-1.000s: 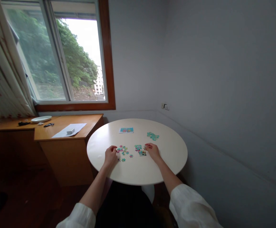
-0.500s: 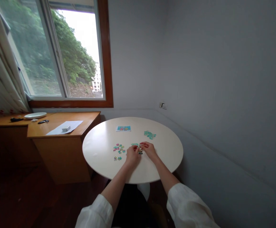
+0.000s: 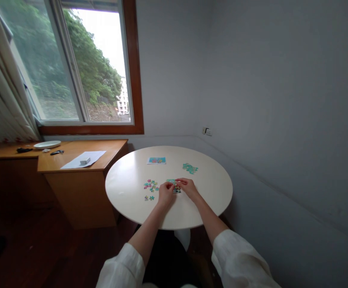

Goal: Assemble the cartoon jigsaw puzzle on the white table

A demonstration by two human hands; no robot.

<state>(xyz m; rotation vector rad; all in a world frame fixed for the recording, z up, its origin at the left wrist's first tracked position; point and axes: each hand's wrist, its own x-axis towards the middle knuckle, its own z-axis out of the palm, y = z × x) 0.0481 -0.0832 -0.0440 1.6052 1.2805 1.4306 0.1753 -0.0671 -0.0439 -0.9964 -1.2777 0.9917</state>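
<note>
A partly joined jigsaw puzzle lies on the round white table, its middle covered by my fingers. From the left, my left hand reaches over it, thumb and fingers pinched on a small jigsaw piece that is mostly hidden. My right hand comes in at the upper right edge, fingers bent together at the same section, also closed on a piece. The fingertips of both hands are close together. Several loose pieces in pink, yellow and green lie left of my left hand. Two more pieces sit just below those.
A pile of green pieces lies at the back right of the white table. Farther back is a small picture card. On the wooden desk are a paper sheet, a small white box and a white plate.
My hands have parted slightly, and more of the joined puzzle shows between and below them. The whole view has shifted a little. The loose pieces keep their places.
</note>
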